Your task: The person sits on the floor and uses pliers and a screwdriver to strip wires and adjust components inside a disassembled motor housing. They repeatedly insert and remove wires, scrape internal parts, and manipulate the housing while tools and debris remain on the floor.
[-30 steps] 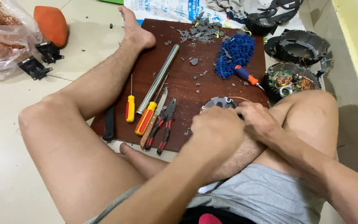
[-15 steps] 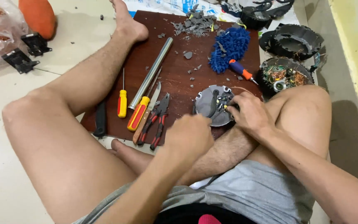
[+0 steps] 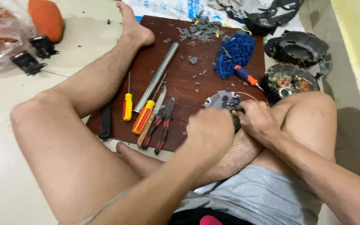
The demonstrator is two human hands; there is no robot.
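- The round grey metal part (image 3: pixel 223 101) lies on the dark brown board (image 3: pixel 180 71) at its near right edge, just beside the person's right knee and partly hidden by both hands.
- It looks like a stiff metal disc, probably fairly heavy for its kind, with small fittings on its face; I judge the rim the safest place to take hold, since the centre carries small parts and a thin wire trails off to its right.
- The right hand (image 3: pixel 257 121) rests on the disc's near right edge, fingers curled narrow and pinching something small and dark against it; what exactly they hold I cannot tell.
- The left hand (image 3: pixel 211 131) sits closed in a loose fist just in front of the disc, back to the camera, so whether its fingers hold anything is hidden.
- Left of the hands lie red-handled pliers (image 3: pixel 159 125), a knife (image 3: pixel 153 114), two yellow-and-red screwdrivers (image 3: pixel 128 104) and a steel tube (image 3: pixel 157 77).
- Beyond the disc sit a blue mop-like cloth (image 3: pixel 236 52), a small blue-and-orange screwdriver (image 3: pixel 246 76) and grey rubble (image 3: pixel 201 27).
- A wound copper coil unit (image 3: pixel 290 81) stands off the board to the right, close to the knee.
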